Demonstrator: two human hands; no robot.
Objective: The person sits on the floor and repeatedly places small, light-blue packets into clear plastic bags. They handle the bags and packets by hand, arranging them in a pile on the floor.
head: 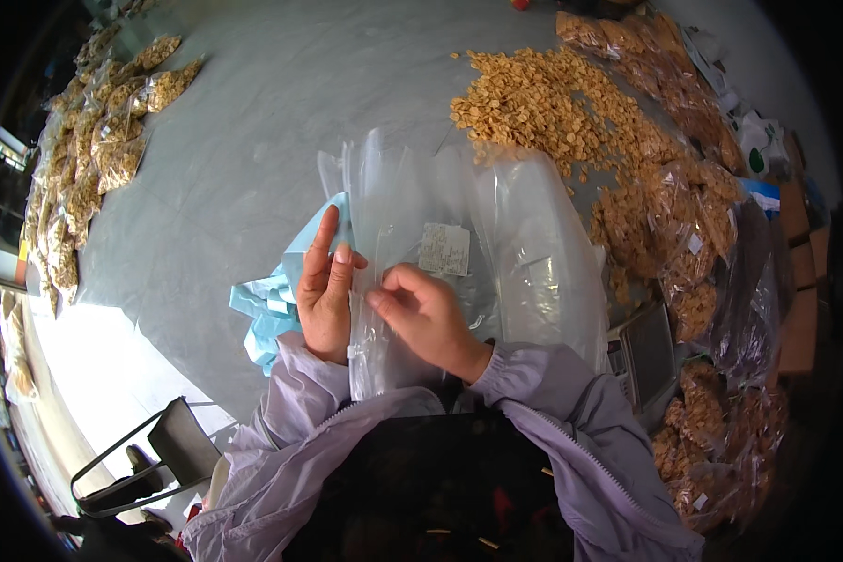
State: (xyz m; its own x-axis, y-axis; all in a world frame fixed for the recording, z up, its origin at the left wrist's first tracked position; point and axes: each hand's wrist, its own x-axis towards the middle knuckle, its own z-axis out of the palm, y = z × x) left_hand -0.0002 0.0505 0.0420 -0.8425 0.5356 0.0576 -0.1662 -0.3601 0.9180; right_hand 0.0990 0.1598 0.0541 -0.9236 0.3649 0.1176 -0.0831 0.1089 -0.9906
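In front of me lie clear plastic bags [548, 260], spread flat; a white label [446, 249] with writing shows among them. My right hand [428, 316] pinches the bags' left edge between thumb and fingers. My left hand [329, 288] is raised just beside that edge, palm up, its index finger extended and its thumb apart; nothing is held in it. Crumpled light blue sheet material [270, 309] lies beside and behind the left hand.
Loose dried slices [534, 105] are heaped at the upper right. Filled clear bags [695, 232] line the right side, by a dark flat-topped device [648, 355] and cardboard boxes [797, 309]. More filled bags [116, 137] lie at left. A metal-framed chair [183, 439] stands lower left.
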